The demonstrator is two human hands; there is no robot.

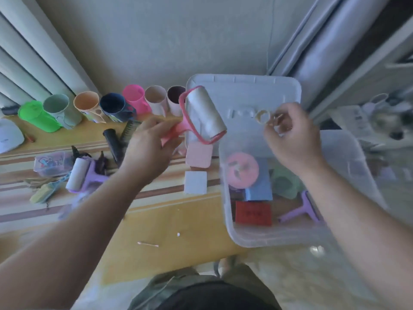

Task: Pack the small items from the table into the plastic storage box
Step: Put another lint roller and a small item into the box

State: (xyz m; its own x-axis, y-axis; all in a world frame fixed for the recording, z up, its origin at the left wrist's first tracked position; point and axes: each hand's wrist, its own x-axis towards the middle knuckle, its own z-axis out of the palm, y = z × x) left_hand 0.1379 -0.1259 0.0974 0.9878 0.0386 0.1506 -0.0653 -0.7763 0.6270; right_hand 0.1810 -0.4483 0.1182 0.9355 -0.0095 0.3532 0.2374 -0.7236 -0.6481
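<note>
Below the right hand (292, 135), the plastic storage box (250, 238) is filled with a pink disc (242, 170), blue card (259, 189), red packet (253, 212) and purple squeegee (299, 209); seven cups (87, 104) are lined beyond the left hand (146, 151), by which one pink lint roller (201, 115) is gripped; small rings (263, 116) are pinched by the right hand.

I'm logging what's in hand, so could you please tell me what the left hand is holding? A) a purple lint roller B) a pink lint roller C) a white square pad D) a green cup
B: the left hand grips the handle of the pink lint roller, raised above the table beside the box.
</note>
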